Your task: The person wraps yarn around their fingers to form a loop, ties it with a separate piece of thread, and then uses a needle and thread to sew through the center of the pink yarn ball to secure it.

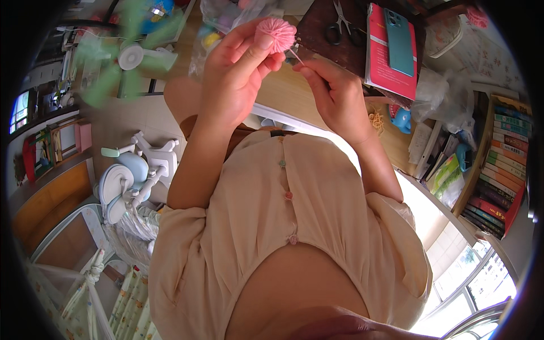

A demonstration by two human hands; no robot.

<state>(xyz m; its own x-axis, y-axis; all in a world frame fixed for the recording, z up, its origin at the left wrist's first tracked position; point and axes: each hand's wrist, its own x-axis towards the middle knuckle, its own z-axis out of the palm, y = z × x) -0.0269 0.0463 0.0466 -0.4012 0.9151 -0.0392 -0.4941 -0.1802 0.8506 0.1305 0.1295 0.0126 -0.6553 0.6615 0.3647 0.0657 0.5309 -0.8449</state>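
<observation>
A small ball of pink yarn (278,36) is pinched between the thumb and fingers of my left hand (238,68), raised above the desk. One pink strand (297,57) runs taut from the ball's lower right side to my right hand (335,91). There the thumb and index finger grip it, with the other fingers curled in. Past my right hand lie black-handled scissors (338,25) with their blades slightly apart, on a dark brown board or mat (313,29).
A blue-green phone (399,40) lies on a red book (378,63) at the right. Tangled tan yarn (376,121) and a blue toy (400,120) sit near my right wrist. A green-bladed fan (131,56), blurred, is at the left. Clear plastic bags (229,12) with colored items stand at the back.
</observation>
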